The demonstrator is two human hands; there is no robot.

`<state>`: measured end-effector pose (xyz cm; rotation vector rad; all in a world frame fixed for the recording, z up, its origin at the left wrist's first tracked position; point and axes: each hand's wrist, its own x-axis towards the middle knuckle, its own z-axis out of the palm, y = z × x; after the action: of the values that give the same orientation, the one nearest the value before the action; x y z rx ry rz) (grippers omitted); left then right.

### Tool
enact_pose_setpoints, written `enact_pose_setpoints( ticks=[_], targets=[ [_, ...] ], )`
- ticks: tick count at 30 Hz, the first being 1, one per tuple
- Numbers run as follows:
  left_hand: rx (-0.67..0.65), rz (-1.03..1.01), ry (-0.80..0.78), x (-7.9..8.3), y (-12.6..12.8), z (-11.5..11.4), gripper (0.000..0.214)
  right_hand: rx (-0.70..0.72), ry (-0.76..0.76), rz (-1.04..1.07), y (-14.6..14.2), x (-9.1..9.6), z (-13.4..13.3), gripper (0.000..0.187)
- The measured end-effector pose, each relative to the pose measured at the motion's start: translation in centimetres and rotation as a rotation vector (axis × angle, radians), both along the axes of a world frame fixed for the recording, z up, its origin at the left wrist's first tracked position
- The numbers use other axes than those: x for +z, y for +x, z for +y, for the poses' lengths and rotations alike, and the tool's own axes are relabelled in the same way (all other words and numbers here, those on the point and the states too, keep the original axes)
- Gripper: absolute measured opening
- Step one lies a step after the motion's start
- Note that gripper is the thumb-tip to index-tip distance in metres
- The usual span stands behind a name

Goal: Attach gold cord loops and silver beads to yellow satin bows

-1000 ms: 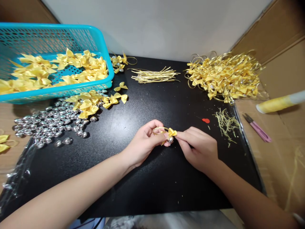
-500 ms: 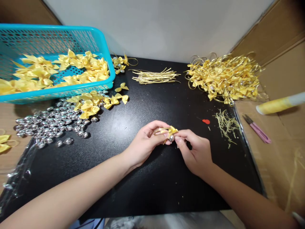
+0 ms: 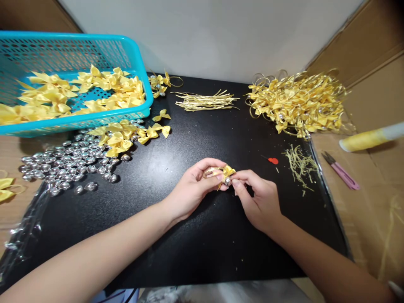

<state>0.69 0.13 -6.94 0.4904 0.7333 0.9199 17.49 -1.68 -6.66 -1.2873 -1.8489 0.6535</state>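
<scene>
Over the middle of the black table (image 3: pixel 202 240), my left hand (image 3: pixel 197 181) pinches a yellow ribbon bow (image 3: pixel 229 170) with a loop of gold cord (image 3: pixel 214 171). A silver jingle bell (image 3: pixel 227 181) sits against the bow's lower side, at the left fingertips. My right hand (image 3: pixel 260 195) is closed, thumb and forefinger pressed together just right of the bell. What lies between those right fingertips is too small and hidden to make out.
Left stands a turquoise basket (image 3: pixel 143 80) of yellow bows, with loose silver bells (image 3: pixel 75 162) before it. Behind lie gold cords (image 3: pixel 205 102); at right, a heap of finished bow loops (image 3: pixel 299 101), cord scraps (image 3: pixel 301 166), a red needle threader (image 3: pixel 273 160) and pink thread snips (image 3: pixel 342 170).
Both hands have stayed almost in place, with only a slight shift of the fingers around the bow and bell. Everything else on the table looks the same.
</scene>
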Motion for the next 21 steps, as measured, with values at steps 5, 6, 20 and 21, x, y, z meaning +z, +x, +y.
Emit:
enact_pose_setpoints(
  ticks=[5,6,20,21],
  targets=[
    [-0.009,-0.009,0.004,-0.1,0.0,0.0,0.014,0.003,-0.032,0.004,0.0,-0.1,0.0,0.012],
    [-0.008,-0.010,0.000,-0.1,0.0,0.0,0.013,0.006,-0.034,0.003,0.0,-0.1,0.0,0.012],
    [-0.043,0.001,0.005,-0.1,-0.1,0.1,0.010,0.080,0.131,-0.096,0.9,1.1,1.1,0.018],
    [-0.045,0.008,0.007,-0.1,-0.1,0.1,0.010,0.087,0.130,-0.101,0.9,1.1,1.1,0.018]
  ],
)
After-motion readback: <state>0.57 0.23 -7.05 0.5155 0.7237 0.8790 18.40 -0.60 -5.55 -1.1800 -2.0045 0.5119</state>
